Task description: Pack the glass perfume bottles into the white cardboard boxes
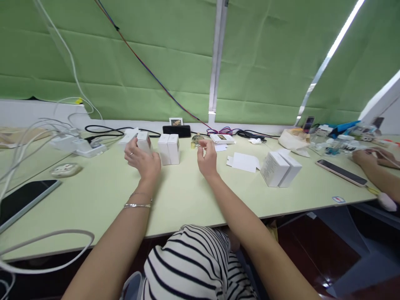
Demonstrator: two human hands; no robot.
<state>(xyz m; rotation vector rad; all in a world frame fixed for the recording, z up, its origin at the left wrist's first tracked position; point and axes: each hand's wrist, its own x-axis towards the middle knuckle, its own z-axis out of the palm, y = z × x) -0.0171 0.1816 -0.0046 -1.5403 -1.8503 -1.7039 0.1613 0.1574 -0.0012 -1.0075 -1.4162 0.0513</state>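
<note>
My left hand (pixel 142 160) is at a pair of small white boxes (pixel 144 141) on the left of the table. Its fingers wrap the near side, with the thumb at the right, and partly hide the boxes. Just to the right, two more white boxes (pixel 168 149) stand upright side by side. My right hand (pixel 207 159) hovers over the table, fingers loosely curled and thumb apart, with nothing visible in it. Behind it sits a small clear glass object with a yellowish part (pixel 196 141), partly covered by the fingers.
Another pair of white boxes (pixel 279 168) stands at the right, near a flattened white carton (pixel 243 162). Phones (pixel 341 172), a power strip (pixel 89 149) and white cables lie around. Black cables run along the back. Another person's hands (pixel 371 158) are at far right.
</note>
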